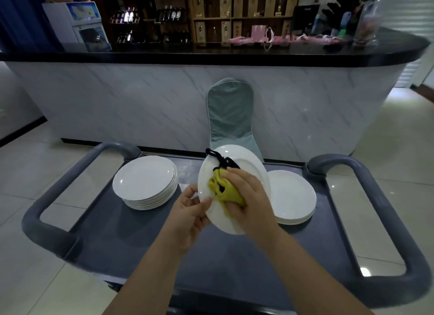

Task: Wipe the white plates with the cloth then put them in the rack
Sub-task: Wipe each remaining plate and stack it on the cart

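A white plate [244, 159] is tilted up above the grey cart, and my left hand [190, 211] pinches its lower left rim. My right hand [249, 197] grips a bunched yellow cloth [220, 186] with a black cord and presses it against the plate's face. A tall stack of white plates [145, 180] lies on the cart to the left. A shorter stack of white plates [293, 195] lies to the right, partly hidden behind the held plate. No rack is in view.
The grey cart [131, 239] has looped handles at its left [47, 211] and right [387, 220] ends. A grey-green chair back [231, 112] stands just beyond it, before a marble-fronted bar counter [164, 98]. Tiled floor surrounds the cart.
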A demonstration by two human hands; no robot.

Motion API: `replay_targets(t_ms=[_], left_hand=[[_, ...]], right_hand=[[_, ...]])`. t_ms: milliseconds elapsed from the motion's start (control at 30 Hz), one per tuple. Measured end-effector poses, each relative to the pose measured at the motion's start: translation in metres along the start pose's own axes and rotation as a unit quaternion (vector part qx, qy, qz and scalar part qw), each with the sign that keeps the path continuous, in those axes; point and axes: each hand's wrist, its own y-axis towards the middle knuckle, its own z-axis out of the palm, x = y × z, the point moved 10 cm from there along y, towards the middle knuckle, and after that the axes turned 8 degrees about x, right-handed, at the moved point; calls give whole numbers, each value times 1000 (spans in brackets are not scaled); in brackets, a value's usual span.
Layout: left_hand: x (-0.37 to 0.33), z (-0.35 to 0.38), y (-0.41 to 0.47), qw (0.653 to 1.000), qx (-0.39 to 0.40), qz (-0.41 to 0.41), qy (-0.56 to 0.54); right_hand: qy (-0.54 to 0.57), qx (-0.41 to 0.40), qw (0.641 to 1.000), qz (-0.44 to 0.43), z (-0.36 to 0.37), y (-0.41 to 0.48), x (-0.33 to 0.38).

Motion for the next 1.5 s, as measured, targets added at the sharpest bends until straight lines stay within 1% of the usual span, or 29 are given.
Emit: replay_targets(t_ms=[67, 167, 233, 300, 400, 467, 533, 633, 700, 733, 800, 833, 867, 967, 1033, 1067, 1133, 1167, 1233, 1267, 1400, 1500], left_hand=[[6, -1, 0, 1000, 0, -15, 5], [25, 10, -2, 998, 18, -50, 19], [36, 25, 0, 996, 41, -69, 34], [40, 34, 6, 995, 44, -74, 49], [36, 35, 18, 995, 25, -78, 50], [35, 37, 26, 995, 29, -82, 47], [37, 40, 33, 994, 28, -89, 56], [36, 45, 50, 990, 8, -97, 104], [29, 52, 67, 980, -8, -79, 182], [24, 59, 78, 970, -15, -53, 238], [15, 82, 98, 931, -12, 28, 364], [16, 98, 108, 901, 2, 64, 430], [21, 114, 118, 861, 22, 88, 500], [54, 146, 147, 716, 75, 115, 684], [81, 155, 165, 626, 108, 118, 763], [94, 157, 172, 589, 124, 117, 790], [116, 157, 184, 529, 157, 114, 826], [126, 156, 187, 504, 173, 113, 838], [141, 152, 188, 467, 199, 122, 853], [149, 149, 186, 457, 213, 125, 854], [182, 132, 168, 453, 271, 99, 843], [193, 131, 146, 457, 293, 140, 828]], right_hand=[[-23, -2, 999, 22, -13, -22, -21], [-54, -67, 986, 145, -53, -42, -70], [-56, -105, 975, 188, -65, -44, -76], [-50, -92, 982, 160, -55, -42, -61], [-62, -22, 995, 79, -34, -57, -39], [-84, -4, 994, 69, -41, -74, -48], [-102, -22, 988, 115, -63, -92, -72], [-93, -57, 968, 224, -102, -114, -111], [-90, -90, 960, 250, -124, -124, -118], [-91, -109, 956, 255, -132, -129, -118], [-79, -128, 949, 277, -142, -137, -121], [-68, -132, 946, 288, -144, -141, -122], [-63, -140, 944, 292, -146, -144, -121], [-68, -165, 936, 303, -151, -153, -116], [-53, -174, 931, 318, -150, -160, -122], [-44, -175, 928, 326, -149, -162, -126], [-36, -165, 927, 336, -148, -156, -135], [-36, -160, 927, 336, -148, -152, -137], [-43, -162, 926, 338, -149, -142, -138], [-44, -166, 925, 340, -149, -140, -139], [-40, -182, 912, 366, -143, -145, -146], [-25, -179, 897, 404, -133, -159, -155]])
